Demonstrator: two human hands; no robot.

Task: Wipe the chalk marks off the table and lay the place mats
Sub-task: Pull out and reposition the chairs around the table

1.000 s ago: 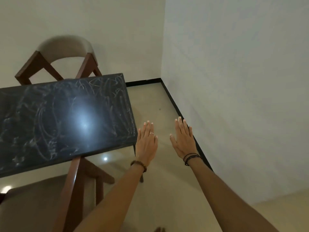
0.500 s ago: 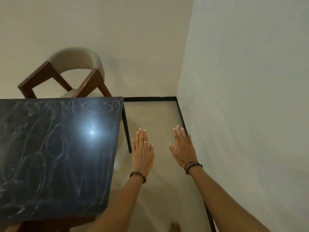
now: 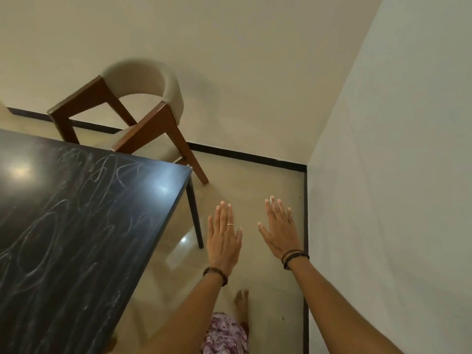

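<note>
A black table (image 3: 76,226) fills the left of the view, its top covered in white chalk scribbles (image 3: 107,175). My left hand (image 3: 223,241) is stretched out flat, palm down, over the floor just right of the table's edge, holding nothing. My right hand (image 3: 279,231) is held the same way beside it, fingers apart, nearer the wall. Neither hand touches the table. No cloth or place mat is in view.
A wooden chair (image 3: 132,106) with a beige curved back stands behind the table's far corner. A white wall (image 3: 396,175) runs close along the right. The beige floor (image 3: 255,180) lies between table and wall; my bare foot (image 3: 241,302) shows below.
The view has swung, so the table now sits more to the left and the chair appears larger and nearer centre. Both hands stay flat and outstretched in the same pose.
</note>
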